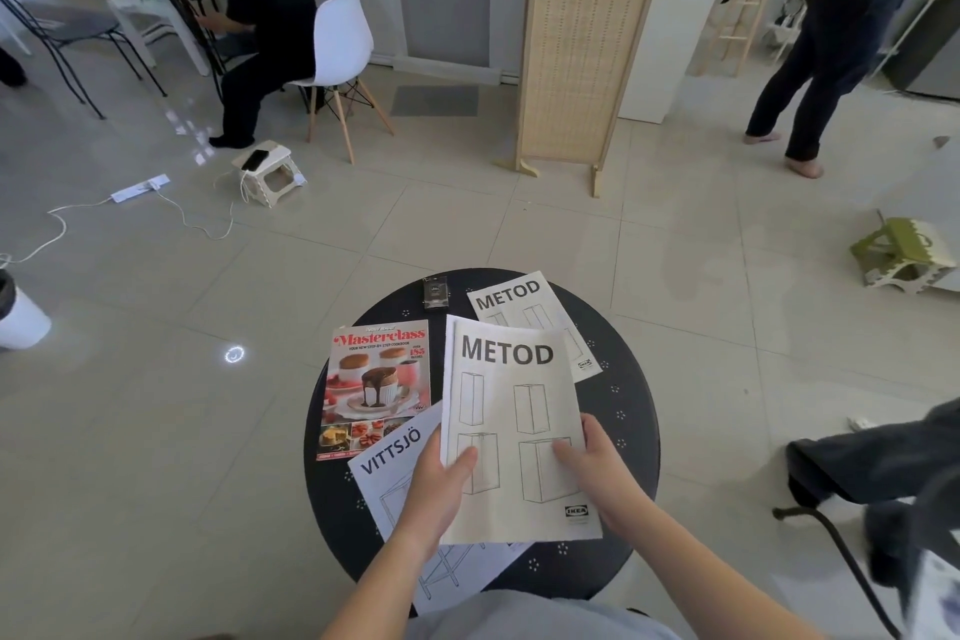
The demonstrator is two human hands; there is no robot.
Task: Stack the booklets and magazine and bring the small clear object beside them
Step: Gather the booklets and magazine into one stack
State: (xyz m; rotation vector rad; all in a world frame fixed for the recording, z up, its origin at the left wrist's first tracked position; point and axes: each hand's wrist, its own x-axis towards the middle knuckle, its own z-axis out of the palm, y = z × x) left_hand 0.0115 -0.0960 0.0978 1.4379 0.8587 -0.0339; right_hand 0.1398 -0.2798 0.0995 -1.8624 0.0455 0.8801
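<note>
On a round black table (pixel 631 410) lie a Masterclass magazine (pixel 376 379) at the left, a VITTSJÖ booklet (pixel 395 452) at the near left and a METOD booklet (pixel 524 299) at the far right. A larger METOD booklet (pixel 514 410) is held over the middle by both hands. My left hand (pixel 441 488) grips its lower left edge, thumb on top. My right hand (pixel 597 462) holds its right edge, fingers on the page. A small clear object (pixel 435 292) with a dark inside sits at the table's far edge.
Tiled floor surrounds the table. A folding wooden screen (pixel 582 36) stands ahead. One person sits on a white chair (pixel 340 46) at the far left; another stands at the far right. Two small step stools (pixel 272 171) (pixel 901 254) and a power strip with cables (pixel 140 189) are on the floor.
</note>
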